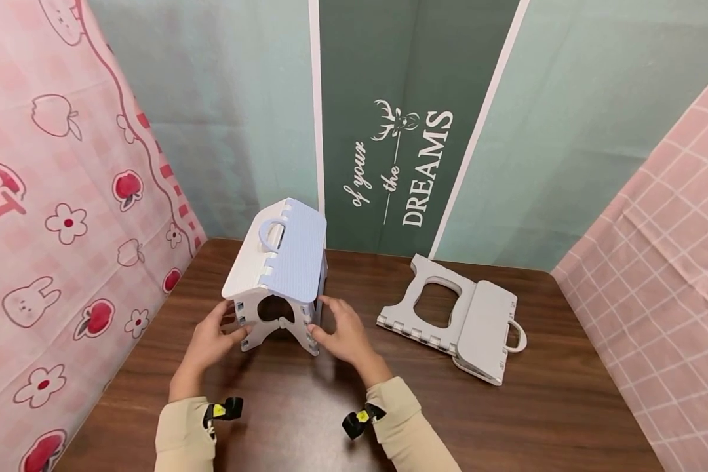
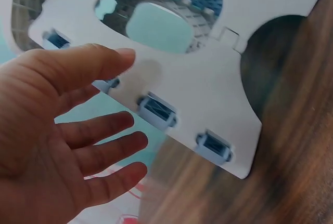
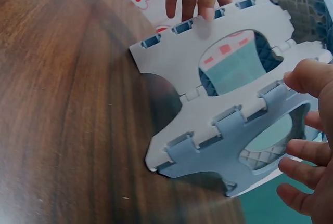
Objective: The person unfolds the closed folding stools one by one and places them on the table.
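Observation:
A folding step stool [image 1: 289, 262] stands on the table at left of centre, partly unfolded. Its white and pale blue top halves are bent up like a roof, with a blue handle [image 1: 265, 233] at the ridge. Beside its left edge is my left hand [image 1: 212, 334], fingers extended, the thumb lying over the front panel [image 2: 203, 78]. At the opposite edge my right hand [image 1: 345, 331] has its thumb by the front corner and its loosely spread fingers along the blue side panel [image 3: 208, 156]. How firmly either hand touches the stool cannot be told.
A second white folding stool [image 1: 486, 328] lies flat on the right of the brown wooden table [image 1: 307, 419], its handle pointing right. Behind hangs a green cloth backdrop [image 1: 413, 78]. Pink patterned cloths [image 1: 47, 262] flank the table on both sides.

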`<state>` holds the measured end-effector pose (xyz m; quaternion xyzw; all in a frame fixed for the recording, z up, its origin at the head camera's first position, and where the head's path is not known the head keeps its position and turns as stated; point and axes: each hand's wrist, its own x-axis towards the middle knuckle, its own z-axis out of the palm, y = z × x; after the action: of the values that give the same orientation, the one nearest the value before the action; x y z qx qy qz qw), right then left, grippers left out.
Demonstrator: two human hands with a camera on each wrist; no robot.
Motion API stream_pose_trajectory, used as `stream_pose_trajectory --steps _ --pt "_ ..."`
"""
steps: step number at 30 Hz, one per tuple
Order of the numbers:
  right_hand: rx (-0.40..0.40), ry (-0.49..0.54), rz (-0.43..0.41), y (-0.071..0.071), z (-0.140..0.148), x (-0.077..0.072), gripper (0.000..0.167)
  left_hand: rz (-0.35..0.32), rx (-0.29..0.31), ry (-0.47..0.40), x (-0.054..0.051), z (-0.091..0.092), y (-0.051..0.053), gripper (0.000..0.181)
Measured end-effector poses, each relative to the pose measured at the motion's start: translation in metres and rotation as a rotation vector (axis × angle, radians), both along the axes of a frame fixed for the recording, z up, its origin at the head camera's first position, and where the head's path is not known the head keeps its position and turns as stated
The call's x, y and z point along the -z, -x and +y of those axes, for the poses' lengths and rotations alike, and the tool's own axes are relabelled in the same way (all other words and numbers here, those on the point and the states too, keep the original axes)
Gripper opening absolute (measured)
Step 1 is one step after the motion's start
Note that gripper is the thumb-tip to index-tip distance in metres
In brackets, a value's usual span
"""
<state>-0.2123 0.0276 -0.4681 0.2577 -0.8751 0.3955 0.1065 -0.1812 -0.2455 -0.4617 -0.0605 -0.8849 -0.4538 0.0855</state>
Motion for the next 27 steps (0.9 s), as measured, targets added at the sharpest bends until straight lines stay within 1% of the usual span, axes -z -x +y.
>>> stream_pose_trajectory --steps 3,6,11,16,22,27 --pt "0.014 -0.042 0.025 -0.001 0.003 -0.007 0.059 0.027 -0.013 0.042 -0.004 0.000 0.000 0.044" --pt "0.022 -0.060 0.048 0.000 0.005 -0.015 0.059 0.062 -0.028 0.100 -0.010 -0.001 0.000 0.042" --pt "0.025 -0.072 0.069 0.003 0.008 -0.023 0.060 0.112 -0.059 0.146 -0.025 -0.005 -0.005 0.042" --pt "0.021 -0.058 0.082 0.003 0.008 -0.031 0.060 0.157 -0.083 0.194 -0.039 -0.008 -0.012 0.044" --pt "0.012 -0.030 0.117 0.003 0.006 -0.039 0.059 0.247 -0.101 0.217 -0.053 -0.009 -0.020 0.048" --pt "0.021 -0.013 0.156 0.006 0.005 -0.046 0.057 0.323 -0.098 0.221 -0.062 -0.005 -0.019 0.048"
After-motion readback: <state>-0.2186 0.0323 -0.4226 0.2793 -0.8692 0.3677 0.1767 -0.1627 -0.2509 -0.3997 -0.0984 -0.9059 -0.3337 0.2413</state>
